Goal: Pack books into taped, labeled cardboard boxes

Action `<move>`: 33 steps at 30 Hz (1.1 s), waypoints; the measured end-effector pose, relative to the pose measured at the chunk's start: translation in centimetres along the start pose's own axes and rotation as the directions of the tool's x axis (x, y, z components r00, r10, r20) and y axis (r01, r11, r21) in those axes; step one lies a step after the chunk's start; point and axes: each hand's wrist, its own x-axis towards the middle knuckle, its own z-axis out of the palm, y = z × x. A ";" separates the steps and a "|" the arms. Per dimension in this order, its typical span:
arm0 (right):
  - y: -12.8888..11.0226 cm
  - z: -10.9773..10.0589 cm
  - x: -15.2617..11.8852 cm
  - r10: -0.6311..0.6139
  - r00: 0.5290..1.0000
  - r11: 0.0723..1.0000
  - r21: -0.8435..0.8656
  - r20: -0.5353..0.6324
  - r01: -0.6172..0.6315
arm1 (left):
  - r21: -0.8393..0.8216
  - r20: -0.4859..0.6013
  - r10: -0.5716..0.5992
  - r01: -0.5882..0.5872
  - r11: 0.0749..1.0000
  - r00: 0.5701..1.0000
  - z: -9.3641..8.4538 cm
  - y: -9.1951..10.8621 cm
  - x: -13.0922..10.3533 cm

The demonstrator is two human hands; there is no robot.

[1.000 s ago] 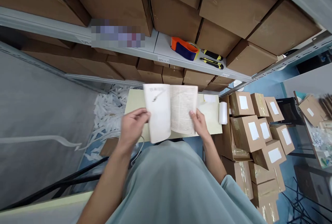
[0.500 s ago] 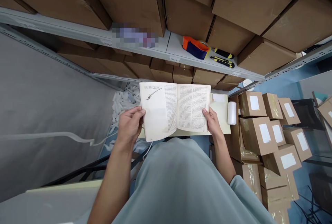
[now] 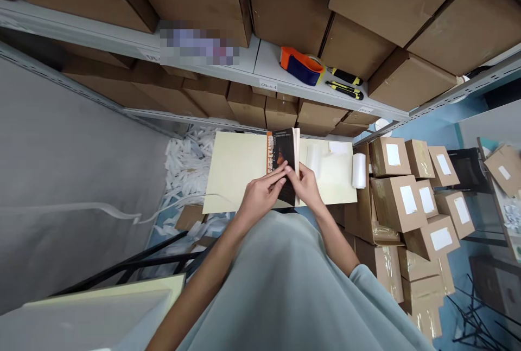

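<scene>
A book (image 3: 285, 147) with a dark cover and an orange strip down its left side is held nearly closed above the pale yellow table (image 3: 236, 166). My left hand (image 3: 262, 193) lies across the front cover, its fingertips near the middle of the book. At the book's right edge, my right hand (image 3: 305, 184) grips the page side, and its fingertips meet those of my left hand on the cover. The undersides of both hands are hidden.
A white roll (image 3: 359, 171) stands at the table's right end, beside stacked cardboard boxes (image 3: 401, 202). Paper shreds (image 3: 185, 164) lie to the left. Above, a shelf (image 3: 268, 69) holds boxes, an orange-and-blue tape dispenser (image 3: 302, 67) and cutters (image 3: 344, 89).
The open book has been closed, and its dark cover now faces up. My left hand has moved right onto the cover, and my right hand has come inward. The view has shifted slightly.
</scene>
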 end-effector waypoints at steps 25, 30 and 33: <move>-0.3 -6.5 0.4 -0.017 0.986 0.993 0.119 0.163 -0.003 | -0.183 -0.211 -0.166 0.127 0.975 0.963 -5.8 -1.7 2.4; -0.5 -6.7 0.9 -0.066 0.972 0.998 0.036 0.224 0.059 | -0.135 -0.258 -0.093 0.059 0.989 0.962 -6.2 -2.6 2.7; -0.3 -7.0 1.2 -0.090 0.963 0.995 -0.023 0.253 0.099 | -0.129 -0.267 -0.029 -0.005 0.992 0.963 -6.3 -3.0 2.7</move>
